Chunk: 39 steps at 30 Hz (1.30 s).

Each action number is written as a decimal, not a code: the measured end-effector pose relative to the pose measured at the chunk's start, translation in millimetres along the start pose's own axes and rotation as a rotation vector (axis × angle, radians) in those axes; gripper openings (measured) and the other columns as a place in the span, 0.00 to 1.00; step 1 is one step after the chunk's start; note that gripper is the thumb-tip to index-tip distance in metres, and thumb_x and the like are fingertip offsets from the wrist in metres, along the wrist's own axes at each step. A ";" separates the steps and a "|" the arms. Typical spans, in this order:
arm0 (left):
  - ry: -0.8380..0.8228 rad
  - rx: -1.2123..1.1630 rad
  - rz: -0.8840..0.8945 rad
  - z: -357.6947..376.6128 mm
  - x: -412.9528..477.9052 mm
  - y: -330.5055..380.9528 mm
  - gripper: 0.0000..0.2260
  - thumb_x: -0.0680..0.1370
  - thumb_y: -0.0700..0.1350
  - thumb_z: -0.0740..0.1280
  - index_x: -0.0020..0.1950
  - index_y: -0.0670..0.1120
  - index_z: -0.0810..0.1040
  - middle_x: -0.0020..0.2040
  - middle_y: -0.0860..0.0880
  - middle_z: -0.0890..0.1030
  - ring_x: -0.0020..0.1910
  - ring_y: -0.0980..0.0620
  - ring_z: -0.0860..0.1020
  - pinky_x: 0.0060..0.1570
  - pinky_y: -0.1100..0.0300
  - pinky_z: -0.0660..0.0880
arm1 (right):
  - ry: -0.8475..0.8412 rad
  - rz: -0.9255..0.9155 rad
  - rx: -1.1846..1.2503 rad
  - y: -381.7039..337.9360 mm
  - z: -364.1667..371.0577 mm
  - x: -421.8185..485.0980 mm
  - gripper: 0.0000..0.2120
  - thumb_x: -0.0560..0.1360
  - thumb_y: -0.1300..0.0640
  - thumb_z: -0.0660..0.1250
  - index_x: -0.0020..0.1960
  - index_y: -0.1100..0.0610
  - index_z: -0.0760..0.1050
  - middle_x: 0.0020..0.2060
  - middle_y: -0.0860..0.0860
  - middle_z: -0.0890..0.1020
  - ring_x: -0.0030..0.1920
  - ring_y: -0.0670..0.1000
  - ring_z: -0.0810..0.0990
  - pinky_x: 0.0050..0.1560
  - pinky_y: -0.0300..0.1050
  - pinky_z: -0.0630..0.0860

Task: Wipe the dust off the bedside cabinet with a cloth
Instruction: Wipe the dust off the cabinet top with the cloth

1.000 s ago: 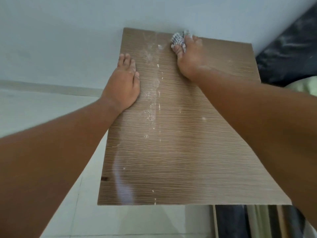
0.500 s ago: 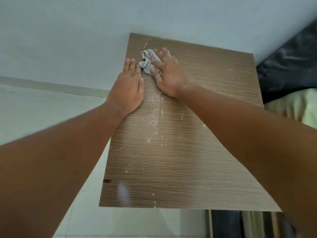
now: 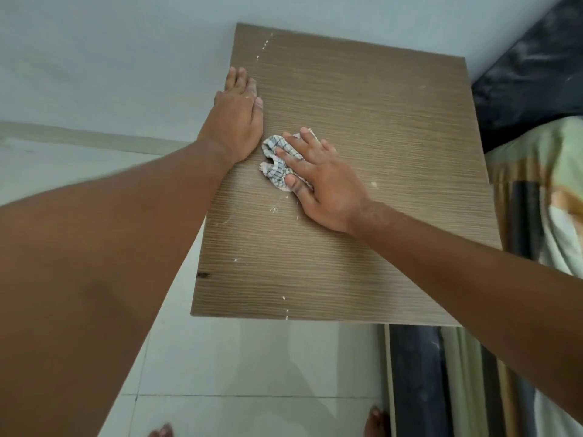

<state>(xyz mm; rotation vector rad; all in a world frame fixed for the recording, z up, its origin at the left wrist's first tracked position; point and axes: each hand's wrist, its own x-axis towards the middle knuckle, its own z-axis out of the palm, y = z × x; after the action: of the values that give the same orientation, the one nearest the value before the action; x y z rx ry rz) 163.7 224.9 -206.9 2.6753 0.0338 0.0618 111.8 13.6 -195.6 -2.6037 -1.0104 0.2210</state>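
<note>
The bedside cabinet's wood-grain top (image 3: 378,127) fills the middle of the view. A small checked cloth (image 3: 275,162), bunched up, lies on it left of centre. My right hand (image 3: 318,181) presses the cloth flat against the top, fingers spread over it. My left hand (image 3: 238,121) rests palm down on the top's left edge, just left of the cloth, holding nothing. White dust specks (image 3: 273,210) are scattered below the cloth, near the front edge and at the back left.
A pale wall (image 3: 126,58) stands behind the cabinet and pale floor tiles (image 3: 252,367) lie below it. A bed with dark and green bedding (image 3: 536,152) adjoins the right side. My toes show at the bottom edge.
My right hand has dragged the cloth from the back of the top toward me, down the dusty strip. Much of the white streak is gone. My left hand stayed on the left edge.
</note>
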 end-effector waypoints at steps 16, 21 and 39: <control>0.036 0.078 0.006 -4.4 -9.7 3.4 0.24 0.84 0.46 0.47 0.78 0.36 0.61 0.79 0.39 0.60 0.80 0.43 0.56 0.78 0.46 0.54 | -0.069 -0.167 -0.027 -61.4 34.8 -113.8 0.24 0.84 0.47 0.53 0.79 0.52 0.63 0.80 0.51 0.60 0.82 0.55 0.51 0.81 0.52 0.49; 0.067 0.057 -0.013 -6.1 -17.6 6.5 0.20 0.84 0.47 0.49 0.63 0.38 0.75 0.61 0.38 0.78 0.61 0.40 0.76 0.67 0.50 0.68 | -0.080 -0.225 -0.038 -75.4 45.8 -142.0 0.24 0.84 0.47 0.58 0.78 0.52 0.65 0.80 0.52 0.61 0.81 0.55 0.52 0.81 0.55 0.52; 0.235 -0.571 -0.463 -15.4 -16.9 -13.6 0.14 0.80 0.45 0.55 0.36 0.51 0.72 0.39 0.50 0.77 0.41 0.53 0.71 0.48 0.55 0.71 | 0.200 -0.113 0.413 -107.1 15.3 -140.2 0.19 0.82 0.58 0.62 0.73 0.55 0.71 0.74 0.52 0.72 0.77 0.52 0.66 0.72 0.38 0.68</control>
<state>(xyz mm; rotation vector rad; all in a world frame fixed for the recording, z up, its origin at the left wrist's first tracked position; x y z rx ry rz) 145.9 243.4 -199.8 2.0213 0.6102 0.2030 -62.2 -3.5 -167.6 -2.1428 -0.9250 0.1216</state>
